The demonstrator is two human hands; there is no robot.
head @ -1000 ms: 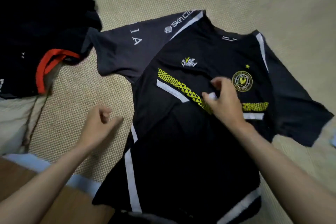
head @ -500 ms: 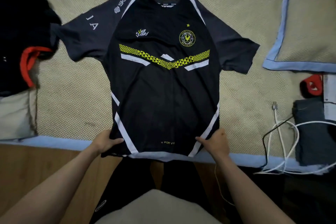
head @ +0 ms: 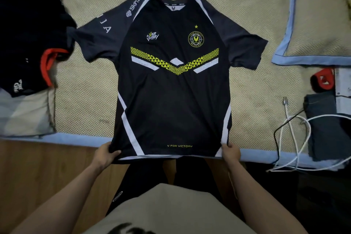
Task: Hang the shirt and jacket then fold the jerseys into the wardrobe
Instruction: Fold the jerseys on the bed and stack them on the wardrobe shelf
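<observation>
**Black jersey spread flat, both hands at its hem**

A black jersey [head: 173, 99] with a yellow chevron and white side stripes lies face up and spread flat across the middle of the frame, on a beige woven mat [head: 252, 91] edged in light blue. Its collar points to the top of the frame and both grey sleeves are stretched out to the sides. The hem reaches the mat's near edge, just above the wooden floor [head: 43, 167].

The left hand [head: 105, 155] grips the lower left corner of the hem, thumb on top of the fabric and the fingers curled under it. The right hand [head: 230, 152] pinches the lower right corner in the same way.

At the left edge of the frame lies a second dark garment [head: 26, 43] with an orange-red collar, touching the tip of the jersey's left-of-frame sleeve. At the right, white cables [head: 292, 135] and a black one loop over the mat beside a folded grey cloth [head: 322, 119], with a red object [head: 322, 80] above it.
</observation>
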